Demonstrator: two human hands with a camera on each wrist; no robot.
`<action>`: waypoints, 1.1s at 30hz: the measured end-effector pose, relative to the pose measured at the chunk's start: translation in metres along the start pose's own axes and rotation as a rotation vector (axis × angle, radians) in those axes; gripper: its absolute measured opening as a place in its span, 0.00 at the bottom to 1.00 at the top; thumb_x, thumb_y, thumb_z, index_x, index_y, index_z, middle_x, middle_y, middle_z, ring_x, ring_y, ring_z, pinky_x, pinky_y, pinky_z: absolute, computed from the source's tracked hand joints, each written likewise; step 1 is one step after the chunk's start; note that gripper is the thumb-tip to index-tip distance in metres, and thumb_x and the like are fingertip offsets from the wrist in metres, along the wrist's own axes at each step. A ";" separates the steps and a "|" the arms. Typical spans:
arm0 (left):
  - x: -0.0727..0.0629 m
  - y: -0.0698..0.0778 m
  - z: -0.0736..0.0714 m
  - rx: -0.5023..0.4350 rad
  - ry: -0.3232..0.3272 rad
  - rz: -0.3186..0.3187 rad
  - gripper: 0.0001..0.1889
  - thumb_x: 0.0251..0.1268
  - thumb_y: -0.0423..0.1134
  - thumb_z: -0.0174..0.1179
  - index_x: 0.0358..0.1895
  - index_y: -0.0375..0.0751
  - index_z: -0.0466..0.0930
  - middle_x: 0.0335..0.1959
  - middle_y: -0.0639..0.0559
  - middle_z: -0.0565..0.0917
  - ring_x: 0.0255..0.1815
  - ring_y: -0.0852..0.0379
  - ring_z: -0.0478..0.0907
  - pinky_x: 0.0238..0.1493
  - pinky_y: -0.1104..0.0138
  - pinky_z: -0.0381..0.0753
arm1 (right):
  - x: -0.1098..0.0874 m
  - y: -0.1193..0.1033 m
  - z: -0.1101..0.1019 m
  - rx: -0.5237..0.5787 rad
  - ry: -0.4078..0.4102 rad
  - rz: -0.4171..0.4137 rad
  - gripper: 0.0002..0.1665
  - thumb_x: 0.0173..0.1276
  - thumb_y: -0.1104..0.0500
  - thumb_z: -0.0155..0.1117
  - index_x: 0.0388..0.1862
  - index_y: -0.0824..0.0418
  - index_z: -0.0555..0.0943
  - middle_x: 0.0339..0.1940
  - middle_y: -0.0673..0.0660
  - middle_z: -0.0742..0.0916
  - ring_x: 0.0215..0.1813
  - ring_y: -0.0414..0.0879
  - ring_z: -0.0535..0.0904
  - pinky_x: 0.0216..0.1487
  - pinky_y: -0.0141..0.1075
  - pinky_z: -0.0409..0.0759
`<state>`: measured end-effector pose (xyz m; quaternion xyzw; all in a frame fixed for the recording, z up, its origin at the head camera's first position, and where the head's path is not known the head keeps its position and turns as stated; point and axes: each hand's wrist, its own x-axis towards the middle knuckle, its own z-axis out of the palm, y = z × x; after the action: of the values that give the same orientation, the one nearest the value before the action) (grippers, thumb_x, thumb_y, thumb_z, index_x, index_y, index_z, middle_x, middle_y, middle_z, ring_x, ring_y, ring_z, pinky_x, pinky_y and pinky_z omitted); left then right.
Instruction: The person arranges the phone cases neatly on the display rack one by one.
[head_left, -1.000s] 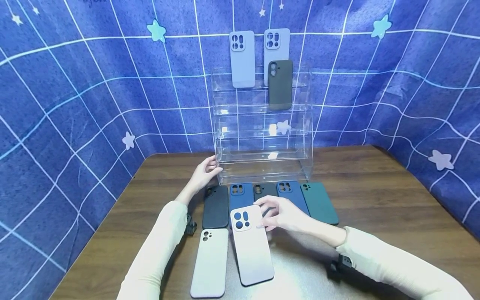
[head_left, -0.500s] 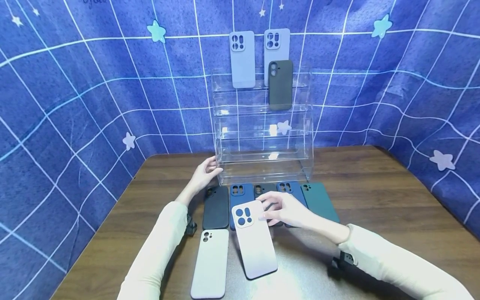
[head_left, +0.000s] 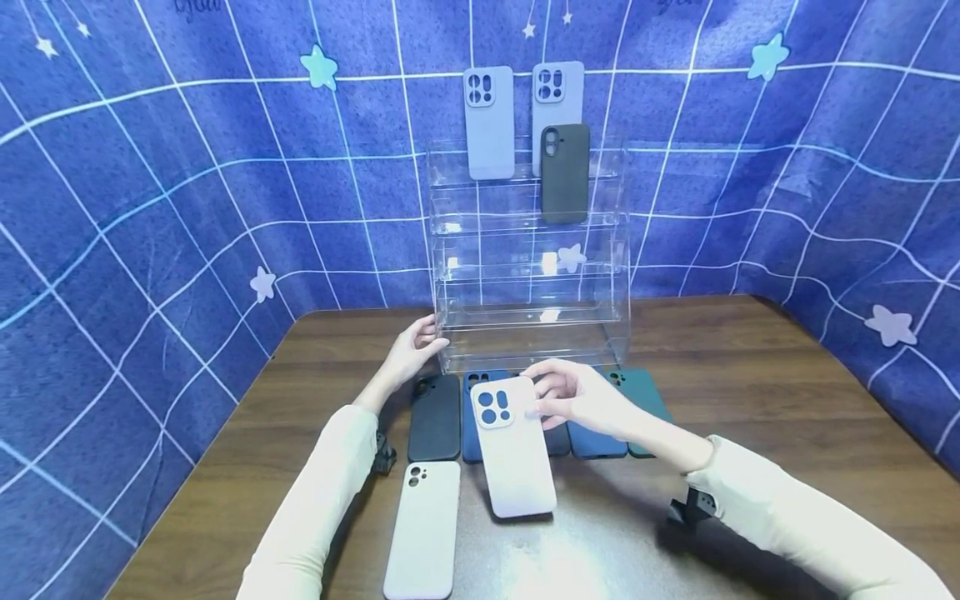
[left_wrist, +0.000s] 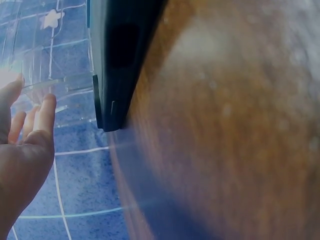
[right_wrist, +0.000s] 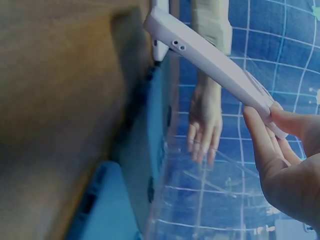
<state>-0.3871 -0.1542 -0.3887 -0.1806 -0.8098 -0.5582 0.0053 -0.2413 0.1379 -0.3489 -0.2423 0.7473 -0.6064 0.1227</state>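
Note:
My right hand [head_left: 588, 402] pinches the upper right edge of a pale pink-white phone case [head_left: 517, 467]. In the right wrist view the case [right_wrist: 215, 57] slants, raised off the table, between thumb and fingers. My left hand [head_left: 408, 354] touches the left side of a clear tiered display stand [head_left: 528, 340]. Its fingers look nearly straight in the right wrist view. Beneath the held case lie a blue phone case [head_left: 471, 437] and other dark ones, partly covered. A white phone case [head_left: 423, 533] lies flat on the left.
Two lavender phone cases [head_left: 491, 137] and a dark grey-green case [head_left: 566, 179] stand in the upper tiers. A black case [head_left: 435, 421], another blue case [head_left: 597, 442] and a green case [head_left: 647, 400] lie before the stand on the wooden table [head_left: 750, 383]. A patterned blue cloth [head_left: 360, 192] hangs behind.
My right hand has lifted the pale pink-white case and carried it forward, toward the stand, over the row of dark cases. My left hand has stayed at the stand's side.

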 end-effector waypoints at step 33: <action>0.015 -0.027 0.000 0.091 0.059 0.036 0.31 0.61 0.36 0.62 0.66 0.32 0.63 0.57 0.31 0.74 0.58 0.39 0.74 0.62 0.53 0.71 | 0.041 -0.069 -0.065 -0.147 0.323 -0.202 0.27 0.63 0.63 0.65 0.61 0.64 0.72 0.37 0.52 0.81 0.39 0.38 0.84 0.40 0.40 0.85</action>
<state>-0.4090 -0.1581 -0.4098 -0.1782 -0.8304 -0.5258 0.0473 -0.2931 0.1622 -0.2628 -0.2239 0.7716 -0.5903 -0.0780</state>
